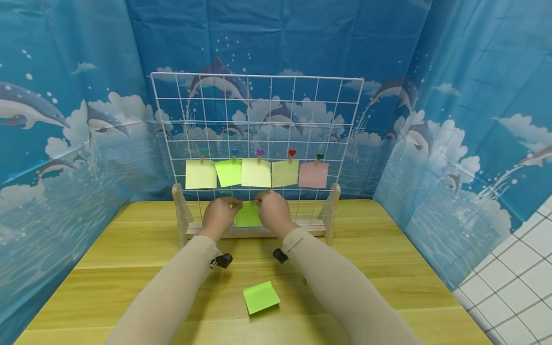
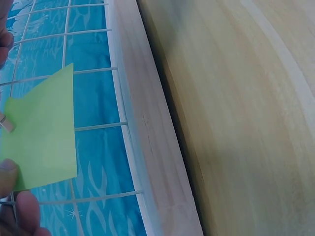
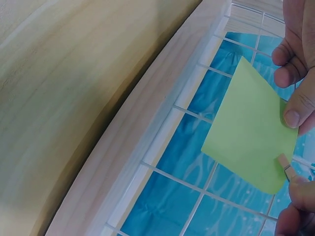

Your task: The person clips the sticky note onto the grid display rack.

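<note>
A green sticky note (image 1: 247,215) lies against the lower part of a white wire grid rack (image 1: 258,122). My left hand (image 1: 219,214) pinches its upper left corner, with the thumb (image 2: 7,177) on the front of the paper. At the note's top edge a small wooden clothespin (image 3: 286,167) bites onto the paper. My right hand (image 1: 274,211) holds that clothespin by its handle end, between thumb and fingers (image 3: 301,194). Higher on the grid hang several notes in a row, among them a pink note (image 1: 313,175), each under a clothespin with a coloured heart, such as a red heart (image 1: 292,153).
Another green sticky note (image 1: 261,297) lies on the wooden table (image 1: 142,268) between my forearms. The rack stands in a wooden base (image 1: 254,232) with a side post (image 1: 331,213) at each end. A blue dolphin-print curtain (image 1: 302,38) surrounds the table's back and sides.
</note>
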Motion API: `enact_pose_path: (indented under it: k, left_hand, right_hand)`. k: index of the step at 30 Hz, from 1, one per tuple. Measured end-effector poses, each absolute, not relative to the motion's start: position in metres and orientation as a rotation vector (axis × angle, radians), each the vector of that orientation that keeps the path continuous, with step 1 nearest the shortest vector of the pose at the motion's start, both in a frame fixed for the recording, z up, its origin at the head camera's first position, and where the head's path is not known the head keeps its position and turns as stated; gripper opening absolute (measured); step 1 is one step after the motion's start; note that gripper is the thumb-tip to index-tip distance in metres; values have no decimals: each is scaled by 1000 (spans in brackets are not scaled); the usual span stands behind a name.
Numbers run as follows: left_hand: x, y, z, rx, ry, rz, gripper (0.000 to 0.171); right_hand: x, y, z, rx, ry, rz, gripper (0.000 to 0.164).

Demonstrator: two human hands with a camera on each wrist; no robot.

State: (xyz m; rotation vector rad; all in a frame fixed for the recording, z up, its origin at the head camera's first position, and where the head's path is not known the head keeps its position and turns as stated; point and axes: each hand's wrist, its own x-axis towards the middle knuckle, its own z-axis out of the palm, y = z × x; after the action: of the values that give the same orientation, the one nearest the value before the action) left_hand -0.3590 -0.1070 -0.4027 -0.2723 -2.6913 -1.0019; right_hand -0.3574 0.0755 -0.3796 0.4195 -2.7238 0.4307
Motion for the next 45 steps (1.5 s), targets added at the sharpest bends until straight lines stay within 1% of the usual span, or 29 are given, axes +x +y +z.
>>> enact_pose_path:
  k: [10,32,45]
  left_hand:
    - [-359,-107,-403,-271,-2683,-1034,25]
    - [-361,-107,-403,-268,-2685,-1067,31]
    - [-362,-106,-406,-261,-2675,-1064,28]
  right_hand:
    - [-357,75,-377,423,-2746,438,23]
    - [-362,71,-373,432,-2813,396,24]
    - [-363,76,-381,468,-2742,674,29]
